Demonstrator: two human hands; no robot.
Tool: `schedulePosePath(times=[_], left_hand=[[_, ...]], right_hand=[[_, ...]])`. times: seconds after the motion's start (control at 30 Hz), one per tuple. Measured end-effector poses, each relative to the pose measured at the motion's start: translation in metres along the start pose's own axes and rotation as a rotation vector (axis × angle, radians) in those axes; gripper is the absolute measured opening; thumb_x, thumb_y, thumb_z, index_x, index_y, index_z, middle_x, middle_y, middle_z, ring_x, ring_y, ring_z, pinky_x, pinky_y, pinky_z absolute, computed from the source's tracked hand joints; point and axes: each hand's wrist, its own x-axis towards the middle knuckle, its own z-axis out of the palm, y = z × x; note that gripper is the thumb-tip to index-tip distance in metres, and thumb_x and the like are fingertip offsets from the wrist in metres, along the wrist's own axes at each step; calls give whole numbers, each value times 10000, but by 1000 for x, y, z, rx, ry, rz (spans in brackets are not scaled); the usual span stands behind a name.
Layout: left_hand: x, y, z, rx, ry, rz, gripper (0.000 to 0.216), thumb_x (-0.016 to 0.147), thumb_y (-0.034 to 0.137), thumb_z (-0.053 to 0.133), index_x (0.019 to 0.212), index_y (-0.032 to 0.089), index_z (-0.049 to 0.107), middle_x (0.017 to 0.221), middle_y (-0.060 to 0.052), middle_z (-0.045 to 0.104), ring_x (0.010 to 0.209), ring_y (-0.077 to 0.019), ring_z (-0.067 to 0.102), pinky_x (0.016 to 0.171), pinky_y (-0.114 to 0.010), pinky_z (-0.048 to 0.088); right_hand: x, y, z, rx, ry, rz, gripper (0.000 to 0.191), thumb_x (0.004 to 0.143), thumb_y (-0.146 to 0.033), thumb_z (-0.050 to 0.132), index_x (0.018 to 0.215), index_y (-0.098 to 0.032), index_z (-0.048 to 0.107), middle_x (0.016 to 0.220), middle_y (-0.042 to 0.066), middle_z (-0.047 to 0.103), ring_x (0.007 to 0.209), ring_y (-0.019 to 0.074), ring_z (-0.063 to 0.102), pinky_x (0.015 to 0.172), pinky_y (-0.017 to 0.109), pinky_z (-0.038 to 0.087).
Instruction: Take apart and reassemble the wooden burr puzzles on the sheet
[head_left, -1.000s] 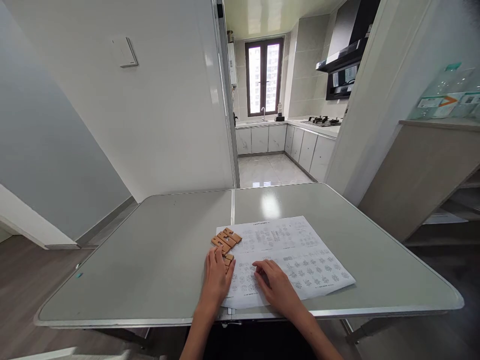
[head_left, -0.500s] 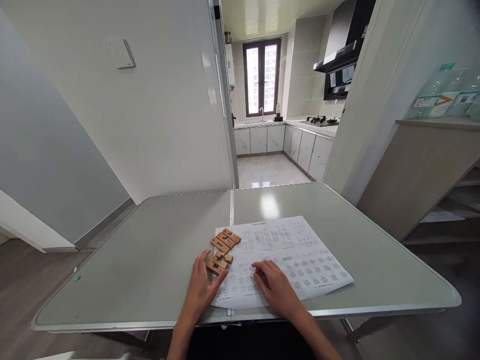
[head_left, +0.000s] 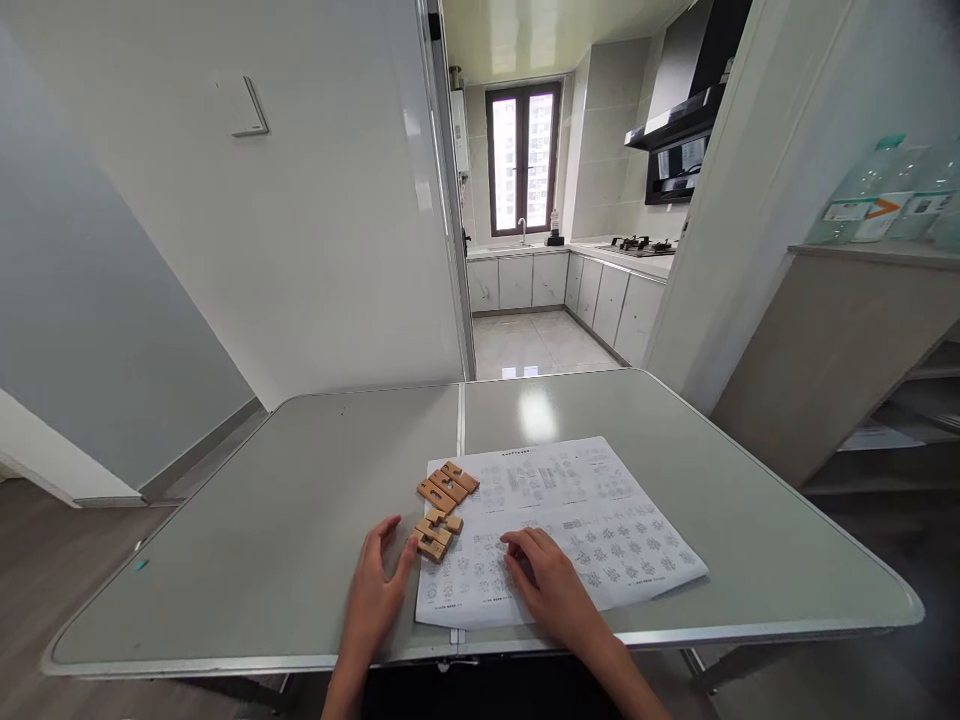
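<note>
My left hand (head_left: 376, 577) is open at the left edge of the paper, thumb and fingers apart. Its thumb tip is close beside the nearer group of notched wooden puzzle pieces (head_left: 437, 534); whether they touch I cannot tell. Just behind that group, a second set of flat wooden puzzle pieces (head_left: 448, 487) with cut-outs lies on the paper's left edge. The printed sheet (head_left: 555, 470) carries rows of small diagrams. My right hand (head_left: 551, 578) rests over the sheet, fingers loosely bent and thumb apart from them, with nothing held.
The grey-green folding table (head_left: 247, 540) has a metal rim and a centre seam. A small teal bit (head_left: 141, 565) lies near its left edge. At right, plastic bottles (head_left: 862, 205) stand on a cabinet (head_left: 840, 340). A kitchen opens beyond the table.
My left hand has moved left, away from the nearer wooden pieces, which stay in place on the sheet. My right hand has hardly moved. The view has shifted slightly.
</note>
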Motion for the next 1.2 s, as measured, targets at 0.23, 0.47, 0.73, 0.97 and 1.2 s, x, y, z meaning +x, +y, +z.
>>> schedulePosePath(times=[0.23, 0.47, 0.73, 0.97, 1.2], left_hand=[[3, -7, -1, 13, -11, 10, 547, 915, 582, 562, 1306, 200, 561, 1400, -148, 628, 1334, -338, 585, 1149, -567, 444], [3, -12, 0, 21, 0, 25, 538, 906, 570, 581, 1297, 201, 575, 1386, -141, 643, 1327, -336, 597, 1141, -560, 460], [2, -8, -1, 31, -24, 1, 575, 917, 604, 549, 1319, 194, 549, 1416, -150, 614, 1350, -338, 570, 1152, -569, 442], [1, -3, -2, 41, -19, 8, 560, 923, 598, 542, 1308, 191, 556, 1396, -155, 625, 1328, -346, 588, 1137, -575, 453], [0, 2, -4, 42, -14, 23, 524, 921, 572, 551, 1287, 199, 568, 1362, -149, 646, 1299, -342, 610, 1120, -574, 470]], right_hand=[[1, 2, 4, 12, -19, 10, 216, 997, -134, 493, 1144, -232, 617, 1014, 59, 674, 978, 249, 637, 861, 401, 537], [1, 1, 4, 19, -16, 12, 214, 995, -133, 489, 1131, -238, 616, 1020, 60, 674, 982, 254, 638, 862, 409, 541], [1, -1, 3, 16, -21, 19, 216, 998, -145, 485, 1139, -239, 620, 1029, 69, 681, 993, 263, 646, 857, 412, 551], [0, 1, 4, 16, -14, 12, 221, 1005, -146, 486, 1152, -242, 621, 1035, 65, 683, 990, 255, 647, 847, 401, 553], [0, 5, 6, 6, -2, -2, 219, 1001, -149, 495, 1143, -241, 634, 1032, 68, 691, 982, 253, 650, 858, 407, 554]])
